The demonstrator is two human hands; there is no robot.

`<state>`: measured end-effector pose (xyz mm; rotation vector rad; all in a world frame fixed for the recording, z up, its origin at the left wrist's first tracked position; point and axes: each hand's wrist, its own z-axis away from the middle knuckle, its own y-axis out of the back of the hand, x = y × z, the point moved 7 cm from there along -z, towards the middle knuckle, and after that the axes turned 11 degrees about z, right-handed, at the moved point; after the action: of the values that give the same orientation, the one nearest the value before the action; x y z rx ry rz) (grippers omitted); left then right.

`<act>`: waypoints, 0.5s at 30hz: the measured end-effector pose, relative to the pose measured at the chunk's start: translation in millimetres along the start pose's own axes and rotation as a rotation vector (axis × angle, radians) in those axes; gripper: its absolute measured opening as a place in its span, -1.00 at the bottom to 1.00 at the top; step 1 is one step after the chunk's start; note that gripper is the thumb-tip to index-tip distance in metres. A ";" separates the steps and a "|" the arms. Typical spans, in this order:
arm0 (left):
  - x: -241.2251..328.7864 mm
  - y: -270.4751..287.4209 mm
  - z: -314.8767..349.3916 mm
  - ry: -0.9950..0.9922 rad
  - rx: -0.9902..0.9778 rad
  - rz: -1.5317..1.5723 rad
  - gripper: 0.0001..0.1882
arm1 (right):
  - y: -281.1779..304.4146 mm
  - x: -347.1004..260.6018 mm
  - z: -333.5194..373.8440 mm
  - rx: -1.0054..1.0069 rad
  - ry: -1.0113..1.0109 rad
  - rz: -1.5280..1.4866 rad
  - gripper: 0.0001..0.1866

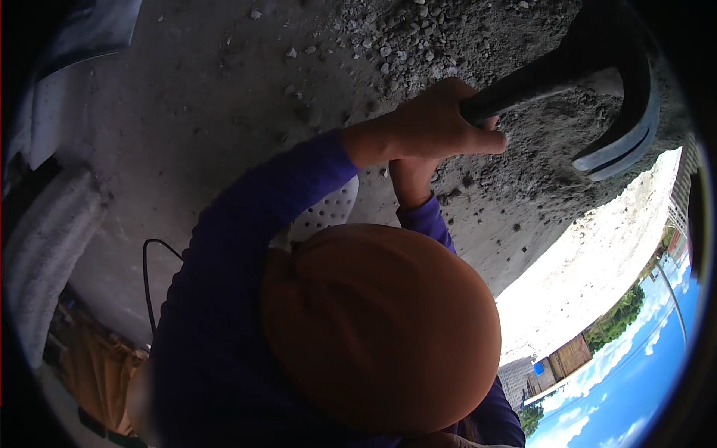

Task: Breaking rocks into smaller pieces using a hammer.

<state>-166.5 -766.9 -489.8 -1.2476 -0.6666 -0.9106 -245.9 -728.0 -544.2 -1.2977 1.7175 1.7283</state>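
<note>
My left hand [441, 123], in a purple sleeve, grips the handle of a dark claw hammer [534, 81]. The hammer's head is raised at the upper right, its curved, split claw nearest me. Just below and partly behind it is my right hand [412, 175], close against the left. Its fingers are mostly hidden, so whether it also holds the handle cannot be told. A rounded shape in brown cloth [381, 328] fills the space between my arms. Above it a white shoe [332, 203] with holes shows in part.
Loose grey rubble [403, 41] covers the rough ground around the hammer. A thin black cable [146, 276] curves at left. Behind it lie a thick pale roll-like thing [52, 246] and orange-brown cloth [97, 366]. Bright ground [590, 254], trees and sky show at right.
</note>
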 end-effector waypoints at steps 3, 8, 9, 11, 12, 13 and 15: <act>-33.8 16.4 -10.8 0.100 0.166 0.084 -0.73 | -11.2 15.6 -7.9 -0.104 -0.178 -0.119 -0.80; -110.6 67.9 -16.5 0.410 0.399 0.604 -0.59 | -41.4 49.5 23.4 -0.641 -0.963 -0.032 -0.62; -111.6 63.8 -8.2 0.407 0.402 0.607 -0.60 | -36.8 38.6 27.8 -0.610 -1.013 -0.110 -0.68; -104.1 58.1 -1.6 0.404 0.402 0.642 -0.61 | -33.9 35.4 47.3 -0.577 -1.068 -0.184 -0.71; -93.3 46.6 4.1 0.365 0.300 0.566 -0.61 | -31.8 37.9 50.0 -0.449 -0.856 -0.199 -0.73; -79.0 35.6 5.6 0.319 0.193 0.485 -0.62 | -25.0 31.0 43.1 -0.318 -0.637 -0.211 -0.75; -62.2 18.9 11.9 0.257 0.071 0.446 -0.64 | -22.3 31.2 43.0 -0.279 -0.549 -0.219 -0.81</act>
<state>-180.7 -740.9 -548.8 -1.1295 -0.2003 -0.6516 -258.2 -694.5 -589.3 -0.9420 1.0213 1.9973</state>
